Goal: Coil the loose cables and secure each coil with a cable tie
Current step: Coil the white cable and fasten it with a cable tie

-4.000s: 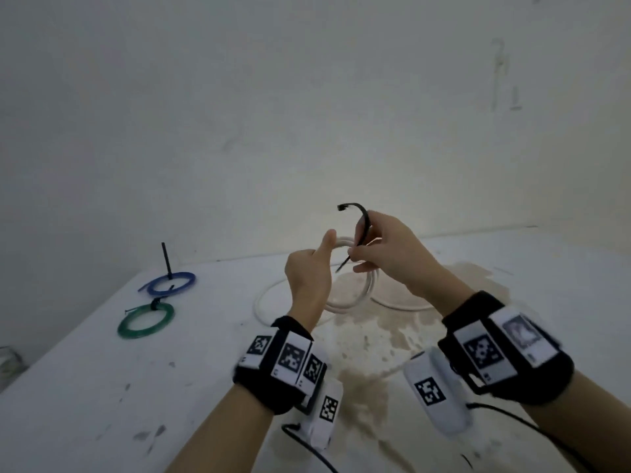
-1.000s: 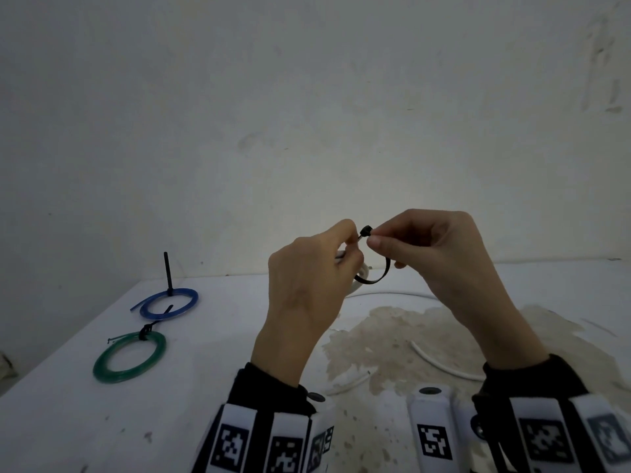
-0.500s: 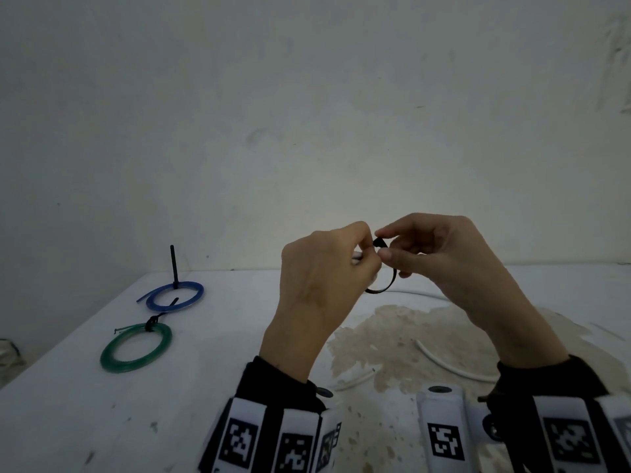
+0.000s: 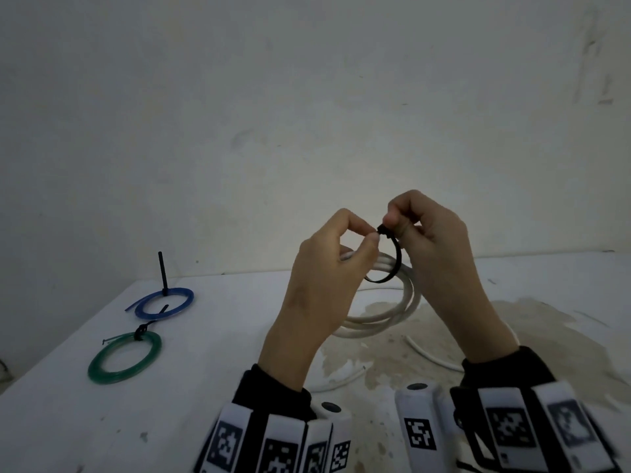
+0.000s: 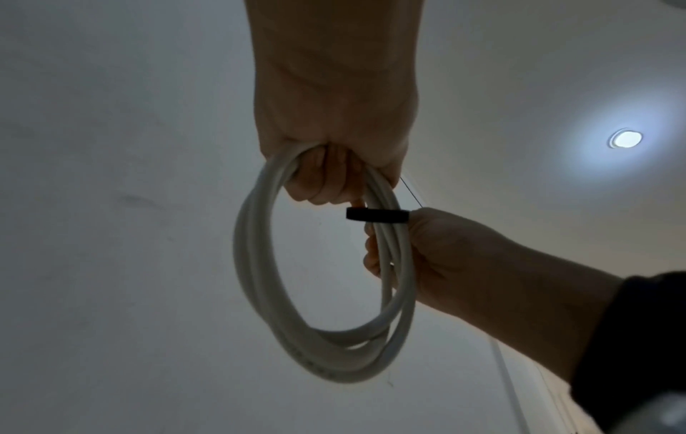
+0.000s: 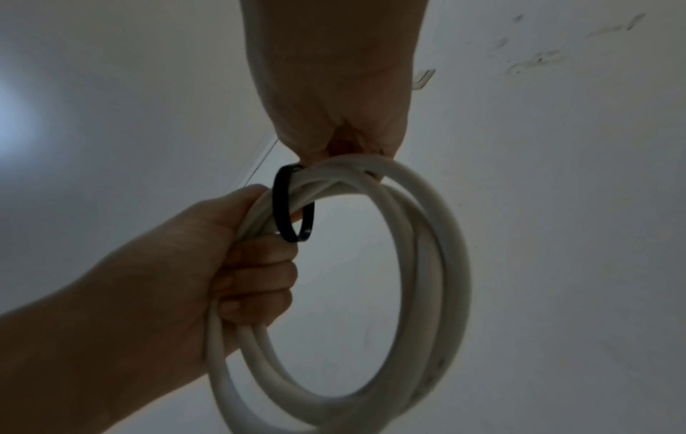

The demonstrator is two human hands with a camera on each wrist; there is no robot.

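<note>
A white cable coil [image 4: 377, 317] hangs in the air between both hands over the table [image 4: 211, 370]. A black cable tie [image 4: 396, 259] forms a loop round its strands. My left hand [image 4: 370, 235] has its lower fingers curled round the coil [image 5: 260, 264], and its thumb and forefinger meet at the tie's head. My right hand [image 4: 392, 223] pinches the tie's head from the right. In the right wrist view the tie [image 6: 285, 211] sits loosely round the bundle [image 6: 427, 264], just above my left hand's fingers [image 6: 256, 264]. A thin tail of the tie shows in the left wrist view.
A blue coil [image 4: 164, 302] with an upright black tie and a green coil [image 4: 124, 358], also tied, lie at the table's left. A loose white cable end [image 4: 430, 355] lies on a brown stain [image 4: 512, 336] under my hands. A wall stands close behind.
Four seconds ago the right hand held the tie open and curved above the coil; now it is a closed loop round the strands. Over the last second both hands stayed joined at its head.
</note>
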